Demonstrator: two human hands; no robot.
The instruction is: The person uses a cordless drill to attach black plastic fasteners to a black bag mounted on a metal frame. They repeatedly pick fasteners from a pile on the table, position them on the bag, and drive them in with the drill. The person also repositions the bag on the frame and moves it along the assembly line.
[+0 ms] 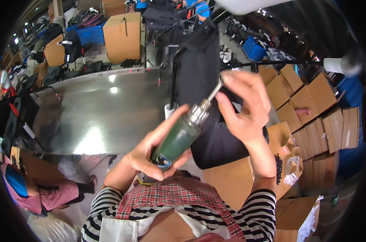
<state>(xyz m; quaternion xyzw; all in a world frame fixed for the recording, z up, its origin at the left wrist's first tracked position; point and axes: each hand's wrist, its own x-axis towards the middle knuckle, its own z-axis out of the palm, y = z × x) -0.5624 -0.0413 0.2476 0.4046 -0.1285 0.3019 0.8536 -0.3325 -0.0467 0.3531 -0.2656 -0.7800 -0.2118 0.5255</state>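
My left hand (158, 149) is wrapped round the green body of an electric screwdriver (176, 142), which tilts up and to the right. Its silver chuck carries a long metal bit (215, 91). At the bit's far end, the thumb and forefinger of my right hand (247, 103) close around the tip. Whatever small piece sits between those fingertips is too small to make out. Below and behind both hands lies a black fabric seat-like piece (197, 66) with black tubing; my arms and the tool cover part of it.
A shiny metal tabletop (110, 109) spreads to the left. Cardboard (227, 177) lies under the black piece, with small dark parts (279, 169) on the right. Stacked cartons (312, 97) stand at far right. Another person (45, 193) is at lower left; others work at the back.
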